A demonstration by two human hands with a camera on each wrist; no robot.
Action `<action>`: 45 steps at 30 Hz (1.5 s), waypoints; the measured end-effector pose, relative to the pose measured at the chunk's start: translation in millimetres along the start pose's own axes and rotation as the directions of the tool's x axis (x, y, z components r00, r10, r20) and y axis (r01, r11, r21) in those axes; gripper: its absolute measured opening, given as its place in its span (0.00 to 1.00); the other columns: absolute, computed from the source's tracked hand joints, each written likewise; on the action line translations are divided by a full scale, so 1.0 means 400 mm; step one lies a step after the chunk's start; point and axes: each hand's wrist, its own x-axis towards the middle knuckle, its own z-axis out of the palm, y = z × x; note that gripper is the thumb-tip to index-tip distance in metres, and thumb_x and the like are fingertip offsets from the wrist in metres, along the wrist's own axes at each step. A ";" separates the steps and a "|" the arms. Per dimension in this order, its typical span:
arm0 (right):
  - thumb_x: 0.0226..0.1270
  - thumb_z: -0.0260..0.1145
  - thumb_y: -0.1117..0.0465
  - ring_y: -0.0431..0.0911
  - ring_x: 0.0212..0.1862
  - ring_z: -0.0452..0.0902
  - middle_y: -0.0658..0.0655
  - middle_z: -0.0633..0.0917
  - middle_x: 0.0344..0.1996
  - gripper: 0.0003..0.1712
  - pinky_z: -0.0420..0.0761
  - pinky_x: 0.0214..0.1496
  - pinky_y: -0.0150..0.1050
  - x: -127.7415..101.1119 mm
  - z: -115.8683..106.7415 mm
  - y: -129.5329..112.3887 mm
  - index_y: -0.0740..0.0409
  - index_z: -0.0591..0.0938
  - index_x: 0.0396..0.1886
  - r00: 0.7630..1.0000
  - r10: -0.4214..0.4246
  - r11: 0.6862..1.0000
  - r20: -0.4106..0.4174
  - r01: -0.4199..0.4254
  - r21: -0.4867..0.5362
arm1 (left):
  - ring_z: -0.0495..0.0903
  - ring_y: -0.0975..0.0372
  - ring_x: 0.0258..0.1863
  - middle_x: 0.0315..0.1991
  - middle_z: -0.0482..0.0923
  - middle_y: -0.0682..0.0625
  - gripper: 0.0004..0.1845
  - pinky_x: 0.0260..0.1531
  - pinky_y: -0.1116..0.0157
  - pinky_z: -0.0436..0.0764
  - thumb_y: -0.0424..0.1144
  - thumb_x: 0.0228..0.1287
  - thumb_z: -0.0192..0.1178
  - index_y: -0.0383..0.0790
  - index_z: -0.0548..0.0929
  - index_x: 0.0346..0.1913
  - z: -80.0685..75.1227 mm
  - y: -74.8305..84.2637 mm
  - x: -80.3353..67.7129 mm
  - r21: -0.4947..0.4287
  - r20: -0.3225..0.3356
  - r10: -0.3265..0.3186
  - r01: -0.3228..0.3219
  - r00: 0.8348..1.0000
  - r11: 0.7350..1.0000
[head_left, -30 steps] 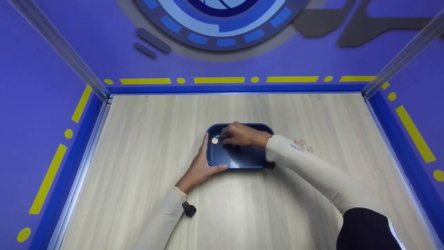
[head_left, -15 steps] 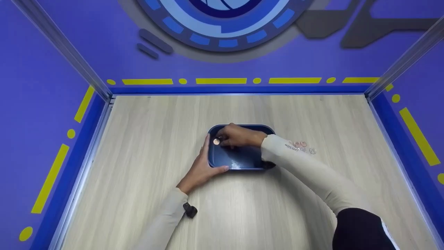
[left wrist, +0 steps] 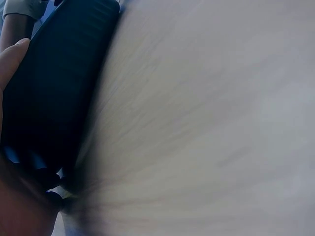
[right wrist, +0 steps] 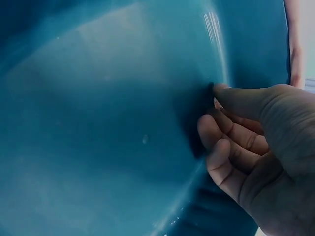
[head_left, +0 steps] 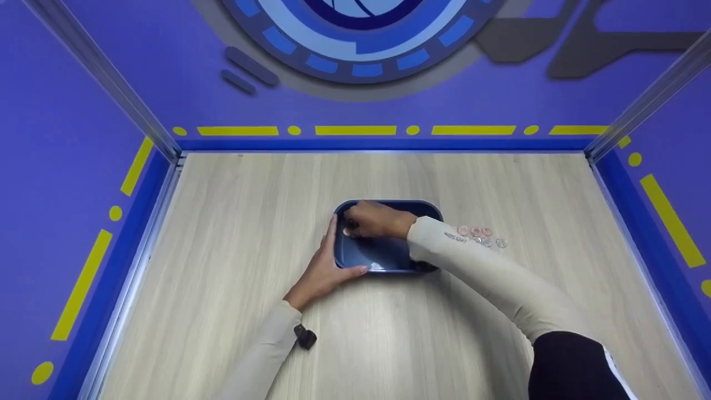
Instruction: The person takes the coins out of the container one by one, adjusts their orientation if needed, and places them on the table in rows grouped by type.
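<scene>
A dark blue rounded tray (head_left: 383, 255) stands on the wooden table. My left hand (head_left: 320, 272) is at its front left corner, straight fingers along the left wall and thumb on the front rim. My right hand (head_left: 375, 219) reaches inside at the left end, with thumb and fingertips together at a copper-coloured coin (head_left: 347, 231). In the right wrist view, a small copper patch of the coin (right wrist: 217, 104) shows between thumb and fingers; the rest is hidden. The left wrist view shows the left thumb (left wrist: 15, 54) beside the tray's dark outer wall (left wrist: 64, 83).
Several loose coins, copper-coloured (head_left: 475, 231) and silvery (head_left: 501, 243), lie on the table (head_left: 250, 222) right of the tray, beside the right sleeve (head_left: 472, 266). Purple-blue panels (head_left: 355, 111) with metal edges enclose the table at the back and sides.
My right hand has moved left over the copper coin and closed its fingertips on it. More of the loose coins show beside the sleeve. The left hand stays at the tray.
</scene>
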 end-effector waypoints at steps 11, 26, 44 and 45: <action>0.79 0.73 0.60 0.44 0.30 0.75 0.47 0.78 0.26 0.07 0.76 0.37 0.40 -0.004 -0.004 -0.026 0.60 0.87 0.41 0.992 0.091 0.996 0.085 -0.090 -0.011 | 0.56 0.50 0.85 0.90 0.46 0.41 0.76 0.81 0.48 0.59 0.65 0.56 0.82 0.63 0.33 0.91 -0.001 0.000 0.000 0.005 0.001 0.006 -0.006 1.000 1.000; 0.83 0.68 0.62 0.48 0.33 0.77 0.56 0.84 0.33 0.08 0.82 0.40 0.47 -0.009 0.022 -0.051 0.64 0.85 0.51 0.994 0.101 0.994 0.029 -0.099 -0.043 | 0.57 0.50 0.85 0.90 0.46 0.38 0.75 0.81 0.47 0.60 0.61 0.59 0.82 0.58 0.32 0.92 -0.001 -0.006 0.000 -0.008 0.005 0.013 -0.013 1.000 1.000; 0.79 0.71 0.66 0.43 0.35 0.78 0.53 0.85 0.33 0.04 0.80 0.41 0.39 -0.104 -0.029 -0.035 0.62 0.83 0.43 0.994 0.028 0.995 -0.108 -0.018 0.093 | 0.58 0.47 0.84 0.90 0.47 0.40 0.75 0.79 0.43 0.62 0.63 0.57 0.82 0.64 0.33 0.91 0.000 0.001 -0.003 -0.002 0.001 0.011 -0.011 1.000 1.000; 0.79 0.72 0.66 0.43 0.35 0.78 0.53 0.85 0.33 0.04 0.80 0.41 0.40 -0.115 -0.034 -0.033 0.62 0.83 0.43 0.992 0.029 0.995 -0.120 -0.017 0.102 | 0.59 0.47 0.84 0.90 0.47 0.40 0.75 0.79 0.43 0.62 0.62 0.58 0.82 0.63 0.33 0.91 -0.001 0.000 -0.004 -0.003 0.000 0.015 -0.015 1.000 1.000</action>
